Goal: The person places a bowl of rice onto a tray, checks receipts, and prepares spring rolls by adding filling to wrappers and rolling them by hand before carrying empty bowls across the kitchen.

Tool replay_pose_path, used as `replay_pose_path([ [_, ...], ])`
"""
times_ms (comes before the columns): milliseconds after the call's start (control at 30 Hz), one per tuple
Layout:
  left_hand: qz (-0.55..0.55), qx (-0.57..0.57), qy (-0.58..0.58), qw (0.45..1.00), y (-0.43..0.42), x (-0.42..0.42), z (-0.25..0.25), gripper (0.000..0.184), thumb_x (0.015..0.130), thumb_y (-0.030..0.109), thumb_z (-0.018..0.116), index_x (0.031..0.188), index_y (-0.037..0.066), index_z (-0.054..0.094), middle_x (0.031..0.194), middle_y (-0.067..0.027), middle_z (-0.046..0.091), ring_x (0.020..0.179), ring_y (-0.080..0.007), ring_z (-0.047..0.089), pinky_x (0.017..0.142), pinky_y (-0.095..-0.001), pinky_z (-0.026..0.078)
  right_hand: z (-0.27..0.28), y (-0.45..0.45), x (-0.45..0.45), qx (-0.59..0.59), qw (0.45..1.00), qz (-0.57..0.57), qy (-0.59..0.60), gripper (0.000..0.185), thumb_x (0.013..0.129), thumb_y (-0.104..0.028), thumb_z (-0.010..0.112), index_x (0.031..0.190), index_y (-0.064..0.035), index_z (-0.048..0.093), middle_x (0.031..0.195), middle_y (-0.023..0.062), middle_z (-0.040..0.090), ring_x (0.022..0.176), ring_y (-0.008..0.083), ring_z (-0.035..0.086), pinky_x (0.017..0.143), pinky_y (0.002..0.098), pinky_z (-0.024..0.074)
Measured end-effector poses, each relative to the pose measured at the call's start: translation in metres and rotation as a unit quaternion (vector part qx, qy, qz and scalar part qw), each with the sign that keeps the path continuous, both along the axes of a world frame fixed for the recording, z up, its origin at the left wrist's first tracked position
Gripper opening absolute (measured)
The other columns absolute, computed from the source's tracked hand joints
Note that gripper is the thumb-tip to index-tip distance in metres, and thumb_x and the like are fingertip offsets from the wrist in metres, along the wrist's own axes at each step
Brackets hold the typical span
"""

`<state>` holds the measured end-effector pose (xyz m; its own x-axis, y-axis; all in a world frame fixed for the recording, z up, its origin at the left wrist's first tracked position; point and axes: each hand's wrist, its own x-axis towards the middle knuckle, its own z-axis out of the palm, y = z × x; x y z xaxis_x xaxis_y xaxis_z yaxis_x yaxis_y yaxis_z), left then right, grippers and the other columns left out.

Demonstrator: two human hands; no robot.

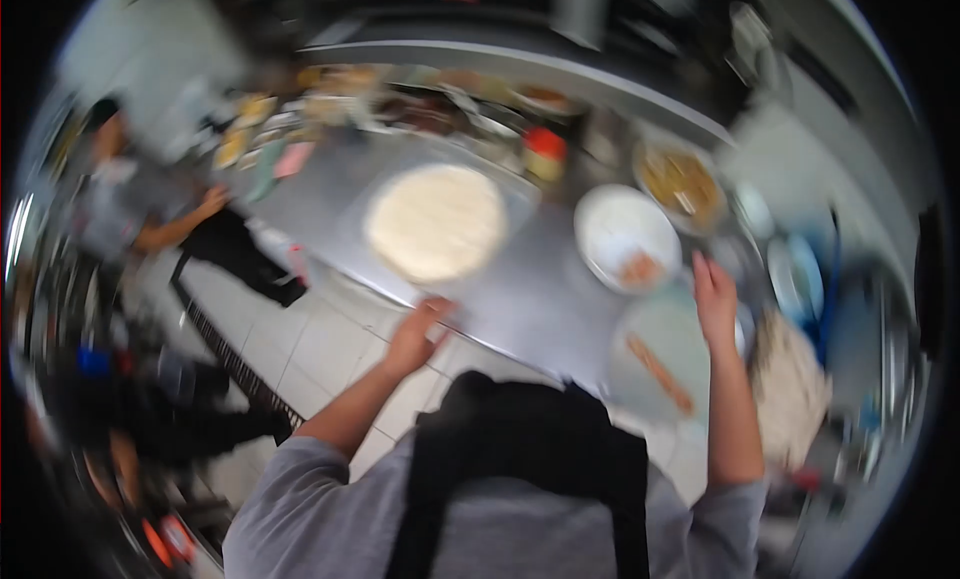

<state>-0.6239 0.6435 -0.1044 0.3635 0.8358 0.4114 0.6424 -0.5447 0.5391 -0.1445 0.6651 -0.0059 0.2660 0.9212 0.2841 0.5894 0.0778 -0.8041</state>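
Observation:
A round, pale sheet of dough (437, 224) lies flat on the steel table. Just off the table's front edge is my left hand (412, 341), blurred, with its thumb and fingers apart and nothing seen in it. My right hand (715, 297) is raised at the right, fingers stretched out and holding nothing visible. To its left stands a white bowl (612, 219) with a small orange-brown lump (640, 271) inside. Below that bowl, a pale green round board (640, 324) carries a long orange-brown strip (660, 374).
Behind the bowl is a tray of yellowish food (680, 184). A red-topped jar (544, 154) and several food containers (420, 109) line the table's back. A person (130, 194) stands at the left; another (150, 409) is lower left. A pale cloth or sack (790, 389) sits at right.

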Motion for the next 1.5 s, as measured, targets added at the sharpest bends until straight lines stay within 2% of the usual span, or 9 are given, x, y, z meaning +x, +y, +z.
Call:
replay_pose_path([
  [100,-0.012,-0.056,-0.027,0.998,0.018,0.04,0.017,0.049,0.08,0.001,0.073,0.127,0.01,0.061,0.115,-0.0107,0.059,0.091,-0.0231,0.058,0.083,-0.0341,0.05,-0.001,-0.057,0.061,-0.231,0.898,-0.009,0.375,0.025,0.098,-0.028,0.056,0.081,-0.0103,0.053,0.067,-0.0024,0.048,0.053,0.0101,0.044,0.048,0.028,0.0358],
  [367,-0.22,-0.051,-0.065,0.972,0.02,0.203,0.053,0.037,0.082,0.002,0.071,0.118,0.011,0.068,0.116,-0.01,0.057,0.096,-0.0219,0.061,0.082,-0.0322,0.049,-0.055,-0.173,0.089,-0.184,0.847,-0.154,0.474,0.017,0.099,-0.015,0.051,0.096,-0.0031,0.064,0.081,0.0025,0.058,0.075,0.0133,0.059,0.07,0.0274,0.0496],
  [467,-0.331,-0.062,-0.062,0.94,0.006,0.277,0.05,0.03,0.082,0.004,0.072,0.111,0.01,0.07,0.109,-0.0096,0.061,0.099,-0.0248,0.062,0.083,-0.0331,0.05,-0.087,-0.189,0.056,-0.081,0.883,-0.155,0.436,0.016,0.099,-0.01,0.053,0.105,-0.0017,0.065,0.092,0.0041,0.062,0.087,0.015,0.062,0.079,0.0279,0.051],
  [533,-0.397,-0.09,-0.06,0.912,-0.007,0.322,0.036,0.026,0.084,0.007,0.072,0.109,0.009,0.07,0.105,-0.009,0.064,0.097,-0.0251,0.062,0.082,-0.0329,0.051,-0.109,-0.201,0.043,-0.011,0.966,-0.174,0.189,0.014,0.096,-0.005,0.057,0.108,-0.0004,0.063,0.096,0.0052,0.062,0.09,0.0152,0.063,0.081,0.0275,0.0514],
  [733,-0.423,-0.135,-0.017,0.896,-0.043,0.398,-0.011,0.015,0.084,0.013,0.07,0.098,0.007,0.069,0.099,-0.0082,0.067,0.096,-0.028,0.062,0.082,-0.0384,0.049,-0.127,-0.212,0.027,0.019,0.979,-0.17,0.111,0.01,0.087,-0.002,0.068,0.097,-0.002,0.065,0.097,0.0109,0.065,0.084,0.0228,0.069,0.071,0.034,0.0548],
  [833,-0.403,-0.116,0.036,0.907,-0.044,0.399,-0.023,0.013,0.083,0.014,0.071,0.094,0.009,0.068,0.097,-0.0059,0.068,0.095,-0.027,0.062,0.081,-0.0397,0.048,-0.13,-0.211,0.042,0.05,0.981,-0.117,-0.145,0.013,0.082,-0.005,0.073,0.094,-0.006,0.069,0.091,0.0046,0.07,0.092,0.0287,0.066,0.076,0.0347,0.0528],
  [967,-0.404,0.008,-0.008,0.915,-0.047,0.397,-0.012,0.013,0.082,0.017,0.072,0.093,0.013,0.067,0.096,-0.0007,0.068,0.093,-0.0238,0.062,0.08,-0.039,0.047,-0.127,-0.221,0.052,0.046,0.976,-0.143,-0.159,0.016,0.081,-0.004,0.072,0.097,-0.0056,0.071,0.1,0.0066,0.068,0.099,0.0289,0.064,0.081,0.0348,0.0524],
  [1033,-0.435,0.012,-0.017,0.9,-0.053,0.403,-0.011,0.013,0.081,0.018,0.072,0.092,0.013,0.067,0.096,0.0004,0.067,0.092,-0.0231,0.063,0.081,-0.038,0.047,-0.124,-0.228,0.053,-0.009,0.984,-0.152,0.096,0.027,0.08,-0.001,0.072,0.106,-0.0054,0.07,0.111,0.0094,0.064,0.101,0.0293,0.063,0.084,0.0352,0.0525],
  [1500,-0.457,-0.03,0.069,0.886,-0.04,0.402,-0.033,0.031,0.077,0.024,0.075,0.104,0.012,0.068,0.097,-0.0022,0.065,0.087,-0.0268,0.062,0.075,-0.038,0.051,-0.135,-0.223,0.049,-0.072,0.99,-0.121,0.022,0.038,0.077,0.0,0.074,0.114,-0.0055,0.067,0.111,0.0119,0.063,0.101,0.0283,0.062,0.085,0.0346,0.0521],
])
